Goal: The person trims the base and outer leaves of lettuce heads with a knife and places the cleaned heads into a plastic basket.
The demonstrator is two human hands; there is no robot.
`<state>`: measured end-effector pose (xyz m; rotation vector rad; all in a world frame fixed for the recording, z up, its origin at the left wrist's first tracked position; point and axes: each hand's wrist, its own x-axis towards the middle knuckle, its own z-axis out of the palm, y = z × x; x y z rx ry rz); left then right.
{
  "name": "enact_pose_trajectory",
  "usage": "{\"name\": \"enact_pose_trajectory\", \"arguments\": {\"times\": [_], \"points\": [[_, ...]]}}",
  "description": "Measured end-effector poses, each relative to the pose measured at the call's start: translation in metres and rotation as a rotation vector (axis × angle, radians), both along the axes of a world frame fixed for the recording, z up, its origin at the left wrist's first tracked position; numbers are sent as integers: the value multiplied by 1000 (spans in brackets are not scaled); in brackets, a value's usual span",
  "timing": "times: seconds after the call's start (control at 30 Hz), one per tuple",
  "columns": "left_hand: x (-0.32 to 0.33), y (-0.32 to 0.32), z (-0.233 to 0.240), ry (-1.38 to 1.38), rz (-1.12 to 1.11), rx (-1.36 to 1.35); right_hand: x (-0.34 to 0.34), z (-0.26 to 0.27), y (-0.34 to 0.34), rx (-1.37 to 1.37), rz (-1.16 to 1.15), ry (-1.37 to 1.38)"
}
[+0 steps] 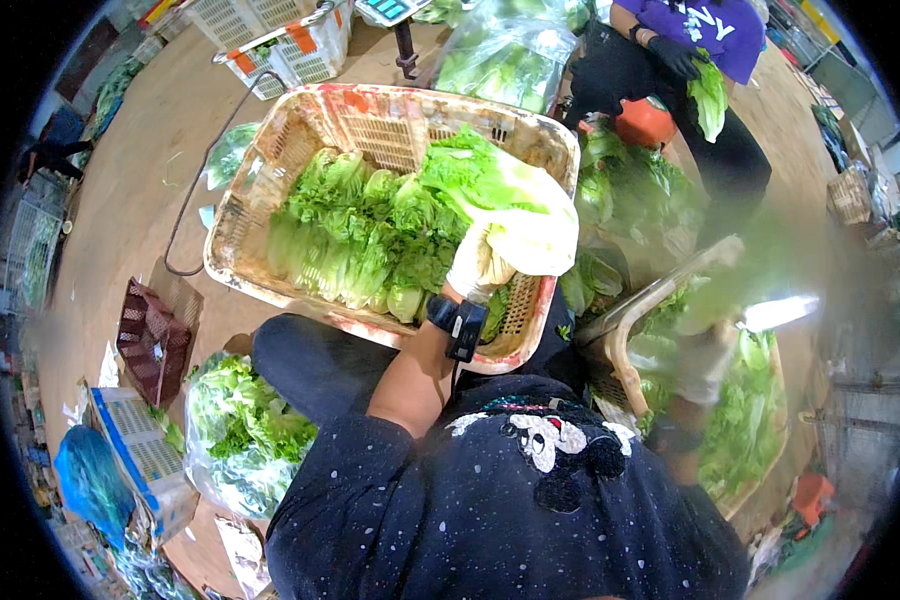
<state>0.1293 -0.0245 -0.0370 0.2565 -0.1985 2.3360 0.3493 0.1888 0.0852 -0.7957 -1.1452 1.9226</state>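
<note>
My left hand [481, 264], in a pale glove with a black device strapped at the wrist, grips a head of leafy lettuce [525, 210] by its base. That head is over the right side of a stained plastic crate [330, 101]. Inside the crate, rows of lettuce heads [375, 232] lie packed side by side. My right hand [709, 356], also gloved, is blurred over a second crate [622, 352] of lettuce [746, 427] at my right. A bright, narrow thing [780, 312] shows beside it, possibly a blade; the blur hides whether I hold it.
Opposite me at the right, a person [694, 34] in black gloves holds a lettuce leaf [709, 97]. Bagged lettuce [495, 67] and a scale [394, 11] stand beyond the crate. A bag of lettuce [244, 442], a maroon basket [154, 345] and a blue-rimmed crate [124, 450] are at left.
</note>
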Motion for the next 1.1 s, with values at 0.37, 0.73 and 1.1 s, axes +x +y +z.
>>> {"name": "enact_pose_trajectory", "arguments": {"times": [0.37,0.73,1.1], "points": [[-2,8,36,-8,-36,-109,17,0,29,428,-125,-528],[5,-3,32,24,64,-615,-127,-30,-72,667,674,-172],[11,-1,32,15,-5,-611,-122,-41,-68,-38,716,-157]]}}
